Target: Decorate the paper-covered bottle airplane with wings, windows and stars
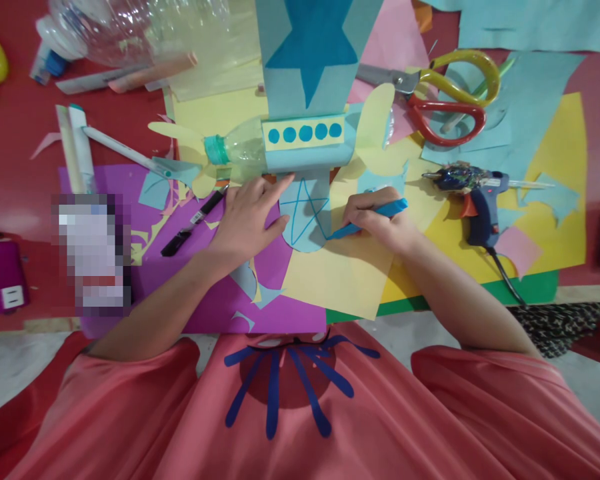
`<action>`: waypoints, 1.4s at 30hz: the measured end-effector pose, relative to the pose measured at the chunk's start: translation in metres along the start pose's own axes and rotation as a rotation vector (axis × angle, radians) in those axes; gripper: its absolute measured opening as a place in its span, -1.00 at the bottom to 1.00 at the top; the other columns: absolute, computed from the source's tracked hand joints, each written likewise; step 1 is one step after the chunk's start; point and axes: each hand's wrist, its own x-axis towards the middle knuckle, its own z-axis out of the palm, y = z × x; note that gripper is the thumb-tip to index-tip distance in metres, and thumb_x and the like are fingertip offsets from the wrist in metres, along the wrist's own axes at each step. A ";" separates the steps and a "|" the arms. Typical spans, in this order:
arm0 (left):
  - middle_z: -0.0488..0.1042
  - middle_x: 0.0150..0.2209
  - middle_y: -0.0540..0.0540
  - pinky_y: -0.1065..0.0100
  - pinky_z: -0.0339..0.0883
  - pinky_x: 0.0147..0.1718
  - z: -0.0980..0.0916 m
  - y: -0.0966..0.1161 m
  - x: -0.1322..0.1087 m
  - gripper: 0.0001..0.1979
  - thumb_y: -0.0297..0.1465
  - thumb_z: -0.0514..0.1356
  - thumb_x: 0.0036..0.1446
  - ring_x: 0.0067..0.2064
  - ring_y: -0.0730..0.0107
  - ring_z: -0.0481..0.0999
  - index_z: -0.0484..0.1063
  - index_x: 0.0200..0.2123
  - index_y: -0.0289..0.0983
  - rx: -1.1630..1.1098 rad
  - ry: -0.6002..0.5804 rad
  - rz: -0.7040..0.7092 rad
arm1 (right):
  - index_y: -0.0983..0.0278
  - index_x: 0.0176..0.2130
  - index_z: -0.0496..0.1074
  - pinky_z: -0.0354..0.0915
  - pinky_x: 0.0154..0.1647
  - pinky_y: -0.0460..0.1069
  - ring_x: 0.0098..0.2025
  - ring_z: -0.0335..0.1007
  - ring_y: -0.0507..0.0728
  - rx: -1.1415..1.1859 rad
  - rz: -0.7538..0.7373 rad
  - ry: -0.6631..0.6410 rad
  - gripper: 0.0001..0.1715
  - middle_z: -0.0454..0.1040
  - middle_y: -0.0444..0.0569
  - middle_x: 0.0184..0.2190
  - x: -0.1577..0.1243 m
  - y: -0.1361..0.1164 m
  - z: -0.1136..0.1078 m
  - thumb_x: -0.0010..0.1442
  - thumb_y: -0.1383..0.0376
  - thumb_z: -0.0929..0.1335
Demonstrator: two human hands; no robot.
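Note:
My right hand [377, 217] grips a blue marker [393, 208], its tip on the right lower point of a star outline drawn on a light blue paper piece [307, 227] with a rounded lower end. My left hand [253, 223] lies with fingers spread at the left edge of that paper, holding nothing. Just above, a plastic bottle [247, 143] with a green cap lies on its side, wrapped in light blue paper with a yellow strip [306, 133] of several blue dots. A large blue star [313, 43] is on the paper above it.
Scissors [415, 87] with yellow and red handles lie upper right, above a glue gun [483, 200] with its cord. A black pen [195, 221] and a pixelated rectangular object [93, 253] are on the left. Clear plastic bottles [105, 30] lie upper left. Paper scraps are scattered around.

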 end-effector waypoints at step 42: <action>0.41 0.07 -0.26 0.04 0.19 0.15 0.000 0.001 0.000 -0.38 -0.40 0.15 0.28 0.20 -0.05 0.38 0.17 0.39 -0.26 -0.014 -0.013 -0.004 | 0.21 -0.07 0.61 0.48 -0.02 0.08 -0.11 0.59 0.17 -0.272 -0.270 0.050 -0.69 0.67 -0.01 -0.15 0.008 0.020 0.025 0.31 0.11 0.40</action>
